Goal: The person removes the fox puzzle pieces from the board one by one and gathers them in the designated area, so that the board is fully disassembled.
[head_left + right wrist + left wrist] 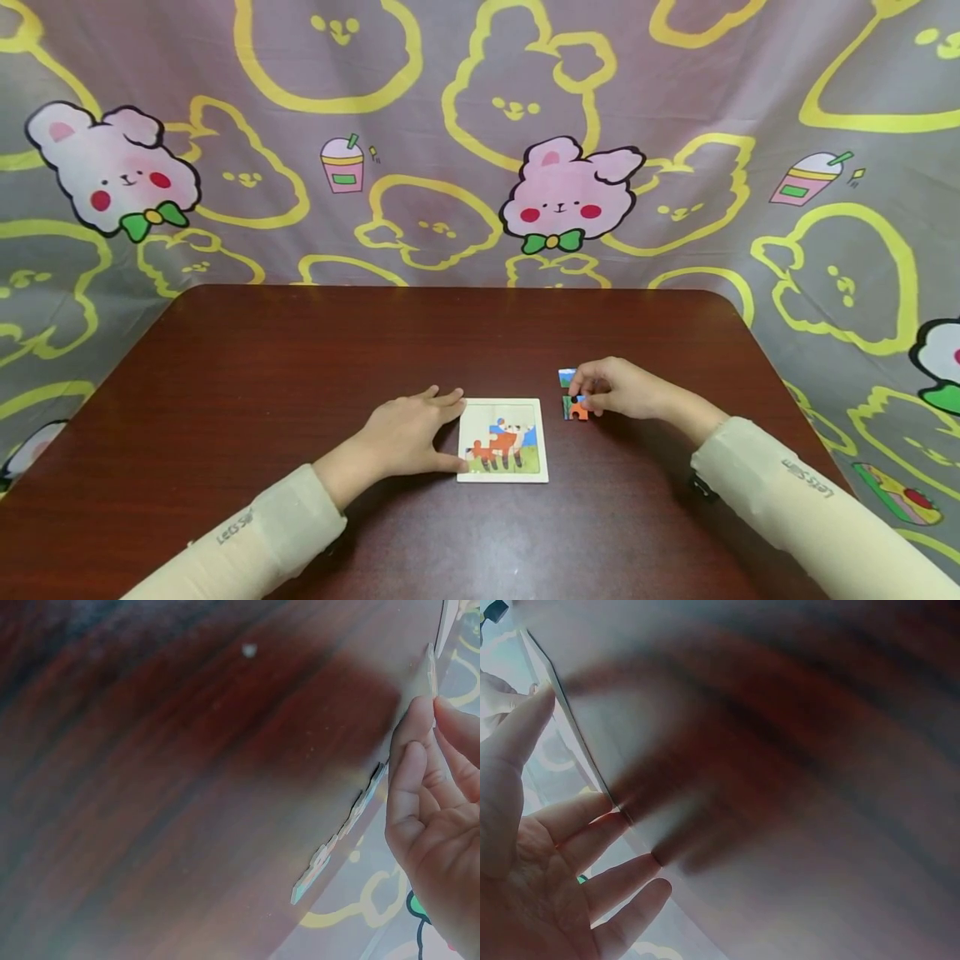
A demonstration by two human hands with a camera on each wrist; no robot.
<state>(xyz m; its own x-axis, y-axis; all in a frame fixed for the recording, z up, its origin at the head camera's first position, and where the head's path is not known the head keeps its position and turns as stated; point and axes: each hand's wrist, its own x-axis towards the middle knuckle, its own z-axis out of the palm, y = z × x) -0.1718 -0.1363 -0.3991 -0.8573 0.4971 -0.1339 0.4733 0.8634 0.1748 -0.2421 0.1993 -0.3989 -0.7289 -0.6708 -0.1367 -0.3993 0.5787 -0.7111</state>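
Observation:
A square puzzle board [502, 477] with a pale frame lies on the table, holding several joined pieces that show an orange animal on grass. My left hand [408, 435] spreads its fairly straight fingers along the board's left edge; in the left wrist view the thumb and fingertips [657, 859] meet that edge. Right of the board, my right hand [622, 390] pinches a thin puzzle piece [430, 671] between thumb and fingers. Beside those fingers lie a blue-and-green puzzle piece [567, 377] and, partly hidden, green-and-orange pieces [568, 408]; the held piece's picture is hard to make out.
The dark brown table [300, 358] has rounded far corners. A curtain [435, 125] printed with yellow outlines and pink rabbit faces hangs behind it and along both sides. Loose pieces [319, 862] lie flat near the right hand.

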